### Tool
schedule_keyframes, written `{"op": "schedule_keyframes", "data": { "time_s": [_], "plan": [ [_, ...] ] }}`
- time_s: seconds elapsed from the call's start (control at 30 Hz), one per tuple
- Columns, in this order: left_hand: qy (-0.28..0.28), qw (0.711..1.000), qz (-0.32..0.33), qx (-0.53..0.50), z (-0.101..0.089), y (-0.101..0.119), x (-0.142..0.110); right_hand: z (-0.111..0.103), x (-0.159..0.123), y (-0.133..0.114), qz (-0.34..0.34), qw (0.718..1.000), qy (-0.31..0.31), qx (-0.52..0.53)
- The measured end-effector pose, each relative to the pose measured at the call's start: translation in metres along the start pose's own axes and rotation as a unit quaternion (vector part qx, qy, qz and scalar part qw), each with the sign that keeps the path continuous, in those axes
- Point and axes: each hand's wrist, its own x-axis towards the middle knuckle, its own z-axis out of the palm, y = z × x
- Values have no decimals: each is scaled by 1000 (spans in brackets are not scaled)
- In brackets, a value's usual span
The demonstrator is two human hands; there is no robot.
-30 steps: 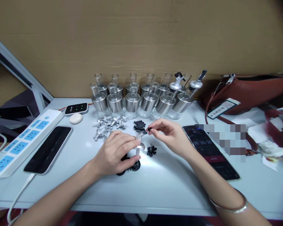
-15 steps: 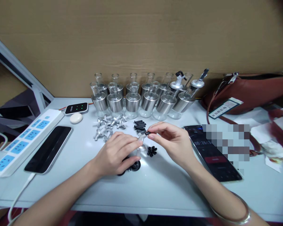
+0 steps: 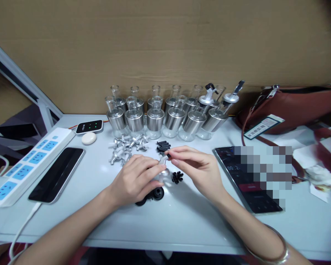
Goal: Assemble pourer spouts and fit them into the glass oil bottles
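My left hand (image 3: pixel 136 180) is closed around a silver bottle pourer (image 3: pixel 163 160) with a bent spout, and its fingers cover part of the body. At the spout's tip, the thumb and forefinger of my right hand (image 3: pixel 201 169) pinch a small black piece (image 3: pixel 168 156), mostly hidden by the fingertips. Round black stoppers (image 3: pixel 157 193) lie beneath my left hand. Between the hands sits a cluster of small black parts (image 3: pixel 177 177). Slim black pieces (image 3: pixel 163 145) rest just beyond, and to their left is a heap of silver pourers (image 3: pixel 124 149).
Several glass bottles with steel sleeves (image 3: pixel 155 119) stand in rows at the back; two on the right carry pourers. On the left are a power strip (image 3: pixel 30 165), a phone (image 3: pixel 57 175) and a white round case (image 3: pixel 88 138). Another phone (image 3: pixel 248 184) and a brown bag (image 3: pixel 300 110) are right.
My right hand has shifted slightly left, and less of the black piece shows at the spout's tip. The left hand keeps its hold on the pourer.
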Motion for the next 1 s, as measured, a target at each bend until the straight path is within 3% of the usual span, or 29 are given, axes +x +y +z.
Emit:
{"op": "schedule_keyframes", "data": {
  "time_s": [0.87,1.0],
  "plan": [
    [-16,999,-20,-28,1,-1,-2,-3,-2,10,30,999,-28,34],
    [6,999,-37,-28,-1,-5,-2,3,-4,8,49,996,-43,61]
  ]
}}
